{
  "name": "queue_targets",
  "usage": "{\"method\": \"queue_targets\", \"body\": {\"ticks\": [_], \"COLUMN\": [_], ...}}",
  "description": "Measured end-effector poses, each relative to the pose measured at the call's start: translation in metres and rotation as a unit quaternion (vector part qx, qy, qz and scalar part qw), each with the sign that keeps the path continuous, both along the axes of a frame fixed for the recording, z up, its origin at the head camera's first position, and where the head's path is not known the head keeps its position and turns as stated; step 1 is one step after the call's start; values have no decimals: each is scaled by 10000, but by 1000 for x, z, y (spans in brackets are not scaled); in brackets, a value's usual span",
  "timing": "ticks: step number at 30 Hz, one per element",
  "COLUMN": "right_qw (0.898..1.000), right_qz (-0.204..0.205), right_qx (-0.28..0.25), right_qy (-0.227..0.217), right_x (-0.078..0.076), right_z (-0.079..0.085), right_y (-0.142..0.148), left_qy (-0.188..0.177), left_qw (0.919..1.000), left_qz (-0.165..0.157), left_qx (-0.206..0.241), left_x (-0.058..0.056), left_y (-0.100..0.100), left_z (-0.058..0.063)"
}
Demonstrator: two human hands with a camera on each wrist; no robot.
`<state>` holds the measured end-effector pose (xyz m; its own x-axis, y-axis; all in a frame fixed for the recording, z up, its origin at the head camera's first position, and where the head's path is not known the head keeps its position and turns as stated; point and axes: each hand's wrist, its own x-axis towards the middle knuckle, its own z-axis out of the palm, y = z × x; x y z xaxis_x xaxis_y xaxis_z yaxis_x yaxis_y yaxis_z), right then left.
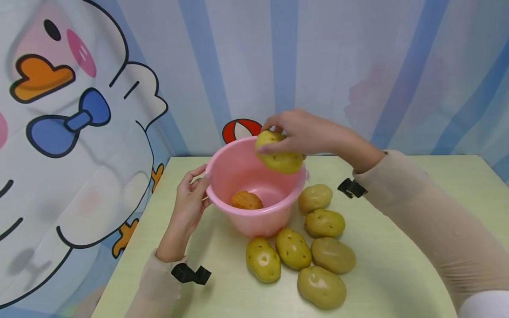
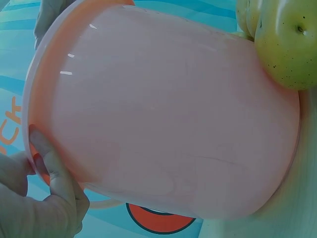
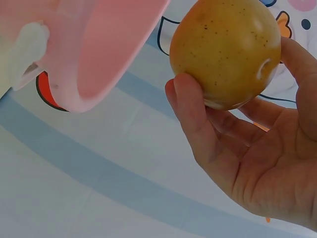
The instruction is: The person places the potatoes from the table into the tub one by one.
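Note:
A pink plastic bucket (image 1: 260, 223) stands on the table, mouth tipped toward the head camera. My left hand (image 1: 188, 201) grips its rim on the left side; the left wrist view shows the fingers (image 2: 54, 168) curled over that rim. Above the bucket's right part, my right hand (image 1: 304, 132) holds a yellow potato (image 1: 280, 161) between thumb and fingers. In the right wrist view this potato (image 3: 228, 54) is speckled and clasped by the fingertips. Inside the bucket, on its bottom, lies one orange-brown potato (image 1: 246, 200).
Several potatoes lie on the pale table (image 1: 397, 265) in front and to the right of the bucket, such as a dark-spotted potato (image 1: 263, 260) and a smoother potato (image 1: 322, 287). Behind the table rises a cartoon-printed backdrop (image 1: 326, 66), which also runs along the left.

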<state>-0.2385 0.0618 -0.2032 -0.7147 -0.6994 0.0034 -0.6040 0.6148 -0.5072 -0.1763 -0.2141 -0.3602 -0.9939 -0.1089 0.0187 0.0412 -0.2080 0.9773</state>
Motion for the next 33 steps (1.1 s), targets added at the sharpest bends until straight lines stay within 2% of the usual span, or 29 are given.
{"method": "queue_targets", "body": {"ticks": [11,23,33], "right_qw": [9999,9986,9990], "right_qz": [69,-395,-294], "right_qx": [-38,-157,-235], "right_qy": [100,-306,-250], "right_x": [-2,-5,-1], "right_z": [-3,-3,-6], "right_y": [-9,-5,-2], "left_qy": [-92,-95,-79], "left_qw": [9999,9999,9999], "left_qz": [52,52,120], "left_qx": [-14,-56,-20], "left_x": [0,-1,-1], "left_y": [-1,1,2], "left_z": [-2,1,0]}}
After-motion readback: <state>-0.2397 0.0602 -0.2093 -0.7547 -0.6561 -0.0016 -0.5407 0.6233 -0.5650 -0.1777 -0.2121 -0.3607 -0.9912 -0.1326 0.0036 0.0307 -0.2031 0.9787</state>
